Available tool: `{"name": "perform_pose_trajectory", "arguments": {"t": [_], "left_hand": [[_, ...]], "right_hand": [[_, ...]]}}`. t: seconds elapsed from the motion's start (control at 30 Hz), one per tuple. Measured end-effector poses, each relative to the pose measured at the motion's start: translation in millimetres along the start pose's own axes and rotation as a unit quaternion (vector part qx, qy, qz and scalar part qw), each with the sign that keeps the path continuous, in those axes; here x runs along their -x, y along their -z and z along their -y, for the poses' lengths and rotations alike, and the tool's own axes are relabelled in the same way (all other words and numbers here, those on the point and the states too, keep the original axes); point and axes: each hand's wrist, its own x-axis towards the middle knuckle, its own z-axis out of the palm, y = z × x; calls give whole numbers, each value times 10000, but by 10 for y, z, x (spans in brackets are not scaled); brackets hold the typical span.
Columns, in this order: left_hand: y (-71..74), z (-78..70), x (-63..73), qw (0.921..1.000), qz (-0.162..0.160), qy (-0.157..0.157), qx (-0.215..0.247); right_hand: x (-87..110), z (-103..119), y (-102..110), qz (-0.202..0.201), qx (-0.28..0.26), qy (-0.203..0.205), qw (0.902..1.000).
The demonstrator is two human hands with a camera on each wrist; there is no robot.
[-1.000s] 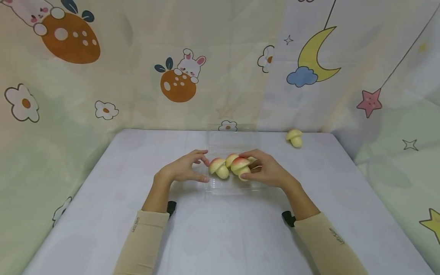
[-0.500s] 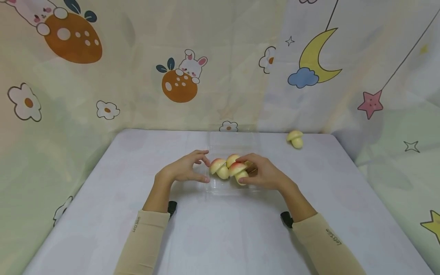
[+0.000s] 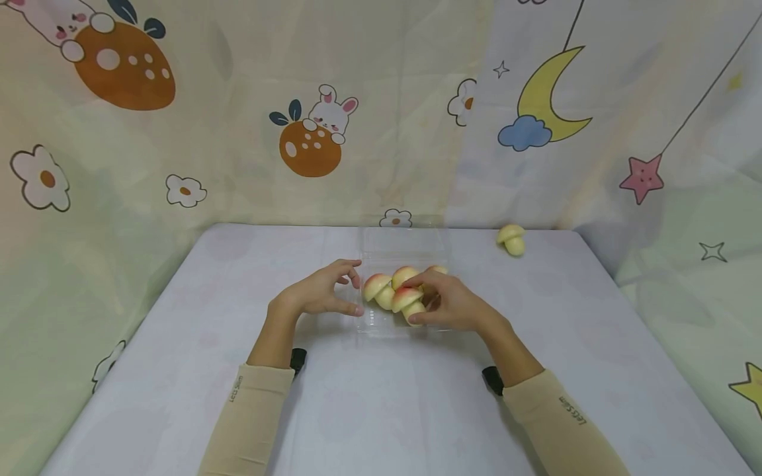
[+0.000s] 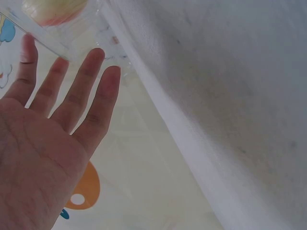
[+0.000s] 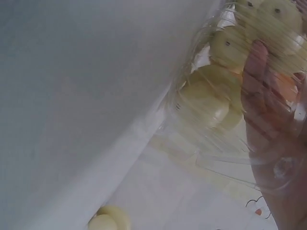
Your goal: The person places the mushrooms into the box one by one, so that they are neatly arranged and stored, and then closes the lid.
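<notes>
A clear plastic box (image 3: pixel 372 322) with its lid (image 3: pixel 405 244) raised at the back stands mid-table in the head view. My right hand (image 3: pixel 455 302) reaches into it and pinches a cream mushroom with a red-tinged cap (image 3: pixel 408 299) between thumb and fingers. Other such mushrooms lie inside: one at the left (image 3: pixel 378 289), one behind (image 3: pixel 405 276), and one partly hidden behind my right hand (image 3: pixel 439 269). At the box's left side, my left hand (image 3: pixel 321 289) is spread with fingertips at the wall; in the left wrist view its fingers (image 4: pixel 79 88) look straight.
One more cream mushroom (image 3: pixel 512 240) lies at the far right of the table, near its back edge. The table has a white cover (image 3: pixel 369 396). Behind it hangs a printed cloth (image 3: pixel 405 132).
My right hand has moved left and slightly toward the front with its mushroom, uncovering part of another mushroom behind it. The left hand has stayed in place.
</notes>
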Motion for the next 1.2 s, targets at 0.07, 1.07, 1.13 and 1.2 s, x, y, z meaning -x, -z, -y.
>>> {"name": "perform_pose_trajectory", "arguments": {"t": [0.07,1.07,1.13,1.2], "left_hand": [[-1,8,-1,10000,2,13,-15],[-3,17,-4,10000,5,73,56],[-8,22,-7,10000,13,67,66],[-9,24,-15,10000,19,61,52]], "right_hand": [[-9,-9,-15,56,-3,3,10000],[-40,9,-46,226,358,-178,9989],[-36,17,-40,230,456,-184,9985],[-29,20,-28,223,535,-163,9982]]}}
